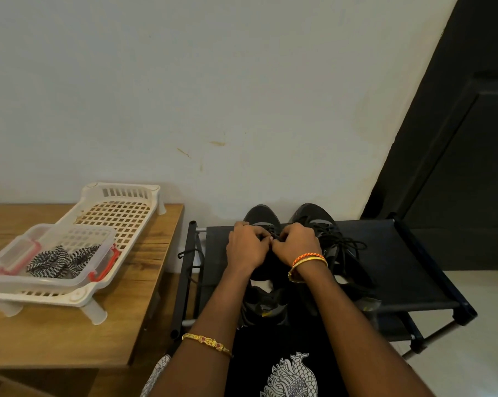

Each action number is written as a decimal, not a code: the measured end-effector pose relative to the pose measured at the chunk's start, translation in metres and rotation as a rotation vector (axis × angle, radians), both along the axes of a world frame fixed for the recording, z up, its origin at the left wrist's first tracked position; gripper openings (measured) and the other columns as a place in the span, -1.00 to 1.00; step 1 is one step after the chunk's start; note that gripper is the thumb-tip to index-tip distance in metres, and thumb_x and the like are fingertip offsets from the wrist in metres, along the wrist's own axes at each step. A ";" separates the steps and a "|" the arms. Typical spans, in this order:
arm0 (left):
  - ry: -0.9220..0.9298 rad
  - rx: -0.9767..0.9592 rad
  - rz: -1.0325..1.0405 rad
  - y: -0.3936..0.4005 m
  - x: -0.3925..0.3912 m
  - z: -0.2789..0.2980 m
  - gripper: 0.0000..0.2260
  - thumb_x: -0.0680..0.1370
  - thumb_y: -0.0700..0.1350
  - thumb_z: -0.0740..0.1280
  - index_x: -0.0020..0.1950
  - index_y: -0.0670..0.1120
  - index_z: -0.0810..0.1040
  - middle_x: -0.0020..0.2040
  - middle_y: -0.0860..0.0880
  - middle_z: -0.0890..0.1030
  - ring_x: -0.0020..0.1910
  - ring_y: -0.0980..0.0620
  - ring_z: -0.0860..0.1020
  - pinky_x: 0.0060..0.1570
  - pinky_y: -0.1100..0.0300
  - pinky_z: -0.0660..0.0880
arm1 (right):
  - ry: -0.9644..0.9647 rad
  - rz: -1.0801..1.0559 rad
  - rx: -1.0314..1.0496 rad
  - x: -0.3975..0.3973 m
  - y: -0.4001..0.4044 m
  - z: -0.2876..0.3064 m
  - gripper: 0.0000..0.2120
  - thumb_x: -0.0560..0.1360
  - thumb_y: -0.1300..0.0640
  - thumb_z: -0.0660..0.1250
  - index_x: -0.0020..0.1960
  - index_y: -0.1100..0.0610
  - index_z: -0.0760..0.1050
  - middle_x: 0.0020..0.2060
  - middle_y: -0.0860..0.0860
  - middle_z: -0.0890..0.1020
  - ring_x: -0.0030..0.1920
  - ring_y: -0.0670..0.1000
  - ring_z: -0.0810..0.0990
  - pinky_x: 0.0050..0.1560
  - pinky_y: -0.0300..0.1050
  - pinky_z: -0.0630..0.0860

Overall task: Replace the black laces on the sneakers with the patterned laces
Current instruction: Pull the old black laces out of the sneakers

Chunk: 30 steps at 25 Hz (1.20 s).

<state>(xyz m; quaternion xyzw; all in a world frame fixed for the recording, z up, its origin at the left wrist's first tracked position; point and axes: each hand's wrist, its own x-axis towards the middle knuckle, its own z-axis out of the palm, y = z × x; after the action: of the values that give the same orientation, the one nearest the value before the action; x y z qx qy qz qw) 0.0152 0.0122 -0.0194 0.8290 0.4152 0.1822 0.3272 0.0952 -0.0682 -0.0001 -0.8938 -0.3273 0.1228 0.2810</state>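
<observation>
Two dark grey sneakers stand side by side on a black shoe rack (391,267). Both my hands rest on the left sneaker (263,214), over its lacing. My left hand (246,247) and my right hand (295,246) meet at the fingertips, pinching its black lace (274,235). The right sneaker (318,217) keeps its black lace (348,243), loosely tied. The patterned black-and-white laces (61,260) lie in a clear plastic box (50,255) on the left.
The clear box sits in a white plastic rack (121,216) on a wooden table (70,336) left of the shoe rack. A pale wall stands behind. A dark door (457,167) is at the right. A loose black lace end hangs at the shoe rack's left post.
</observation>
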 end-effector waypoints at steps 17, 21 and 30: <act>-0.132 -0.101 0.032 0.002 0.003 -0.010 -0.85 0.44 0.12 0.36 -0.30 0.15 0.64 -0.05 -0.04 0.62 0.03 -0.07 0.56 0.02 -0.07 0.55 | 0.072 0.031 0.026 0.008 -0.002 0.001 -0.83 0.42 0.07 0.35 -0.25 0.17 0.58 -0.25 0.12 0.64 -0.17 0.10 0.61 -0.12 -0.08 0.57; -0.072 -0.096 0.071 -0.001 0.007 -0.005 -0.89 0.50 -0.04 0.40 -0.19 0.05 0.69 0.23 -0.07 0.50 0.27 -0.10 0.43 0.18 -0.18 0.44 | 0.071 0.032 0.032 0.008 -0.003 0.001 -0.81 0.42 0.05 0.37 -0.26 0.17 0.57 -0.28 0.11 0.62 -0.20 0.09 0.60 -0.17 -0.10 0.55; -0.876 -0.728 0.202 -0.003 -0.015 0.044 -0.88 0.58 -0.26 0.27 -0.11 -0.11 0.55 -0.10 -0.01 0.64 -0.05 0.12 0.58 -0.10 0.34 0.51 | 0.097 0.030 0.040 0.010 -0.005 -0.003 -0.86 0.44 0.08 0.39 -0.19 0.16 0.59 -0.22 0.09 0.63 -0.15 0.07 0.61 -0.08 -0.08 0.57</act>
<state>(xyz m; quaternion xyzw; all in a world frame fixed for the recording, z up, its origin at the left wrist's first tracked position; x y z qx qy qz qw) 0.0005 0.0096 0.0245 0.4664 0.3539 0.3842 0.7138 0.1056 -0.0735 -0.0029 -0.8760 -0.3290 0.1637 0.3125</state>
